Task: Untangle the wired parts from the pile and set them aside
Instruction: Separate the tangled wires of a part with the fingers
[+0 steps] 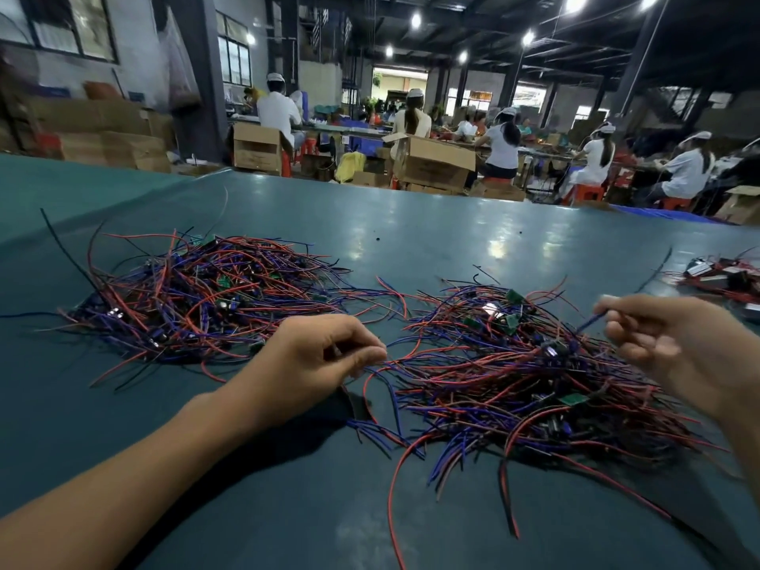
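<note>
I note the left hand [325, 355] pinching a few strands at the 9 o'clock edge of the near tangled pile of red, blue and black wires with small green boards [514, 380]. The right hand [678, 347] pinches one blue wire [592, 321] at its 2 o'clock side.

Risk, I judge: interlocked strands may drag neighbouring parts along or strain joints.

Count: two large piles, the second pile [197, 298] at 10 o'clock on the teal table mat [411, 224]; one small cluster [728, 277] at 3 o'clock.
</note>
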